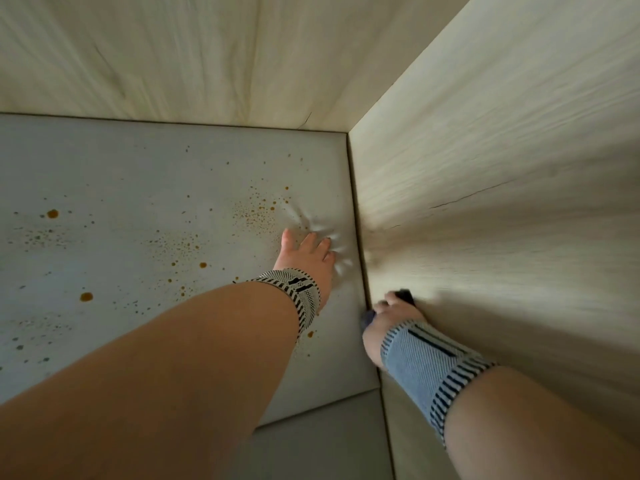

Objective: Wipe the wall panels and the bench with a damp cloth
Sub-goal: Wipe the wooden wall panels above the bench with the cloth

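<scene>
1. The left hand [308, 252] is pressed flat on the grey bench cushion [138, 188], near the corner; the fingers are spread and straight, nothing is held, and the padding is dimpled around the fingertips.
2. The right hand [389, 318] is seen against the right wall panel [502, 209], low down by the seam with the bench. A dark cloth [405, 295] is held under it, fingers curled over it; only small dark bits show past the fingers, so the fold cannot be told.
3. Wristbands are worn on both wrists: a striped pale one [298, 292] on the left, a blue-grey one [429, 362] on the right.
4. Progress, as judged: the side panel's lower part is being wiped now. The panel is blurred, so wet or clean areas cannot be made out.
5. The bench is judged not yet done: brown spots and fine speckles [52, 213] are scattered over the cushion, from the left edge to just beside the left hand.
6. The back wall panel [207, 57] is in view above the cushion; whether it has been wiped cannot be told.
7. Left to do, as judged: the rest of the side panel, possibly the back panel, and the whole spotted bench top.
</scene>
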